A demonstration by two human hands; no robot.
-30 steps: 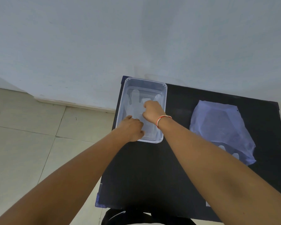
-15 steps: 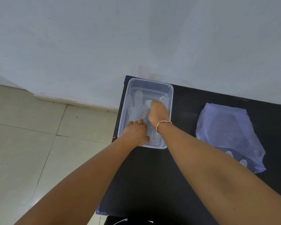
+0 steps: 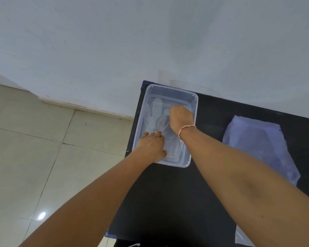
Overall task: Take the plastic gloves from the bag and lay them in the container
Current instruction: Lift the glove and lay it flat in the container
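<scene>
Black table [image 3: 168, 202] | gloves [image 3: 159, 122] in container [image 3: 141, 122] | both hands, left hand [image 3: 151, 146] and right hand [image 3: 181, 117], seemingly pinching them

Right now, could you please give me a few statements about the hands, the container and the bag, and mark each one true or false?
1. Both hands are inside the clear container. True.
2. The left hand wears a red and white wristband. False: the wristband is on the right hand.
3. The bag lies on the black table, to the right of the container. True.
4. The container is empty. False: a plastic glove lies in it under the hands.
5. The right hand is reaching into the bag. False: it is in the container.
</scene>
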